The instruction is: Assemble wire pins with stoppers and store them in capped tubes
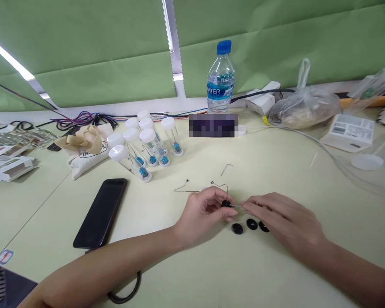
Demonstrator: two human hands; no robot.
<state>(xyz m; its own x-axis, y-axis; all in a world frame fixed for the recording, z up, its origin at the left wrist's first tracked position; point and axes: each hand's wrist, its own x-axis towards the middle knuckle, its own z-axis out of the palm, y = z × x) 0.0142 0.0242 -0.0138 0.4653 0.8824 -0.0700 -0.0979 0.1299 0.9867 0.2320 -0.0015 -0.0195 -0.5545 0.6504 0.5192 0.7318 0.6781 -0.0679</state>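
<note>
My left hand [202,214] is closed on a small black round base [226,204], pinched between thumb and fingers. A bent metal wire [227,192] rises from that base and ends in a small dark tip. From the right, my right hand [285,218] grips a thin metal rod [236,206], whose end meets the side of the base. Most of the rod is hidden by the fingers. Just below the hands lie black discs [237,229], one partly covered by my right hand. Beyond them rest an L-shaped hex key [226,169] and another bent wire [181,186].
Several clear tubes with white caps [147,136] and blue pieces inside stand at the back left. A phone [101,214] lies left of my forearm, near a cloth pouch [90,149]. At the back are a water bottle [221,81], cables and a plastic bag [304,109].
</note>
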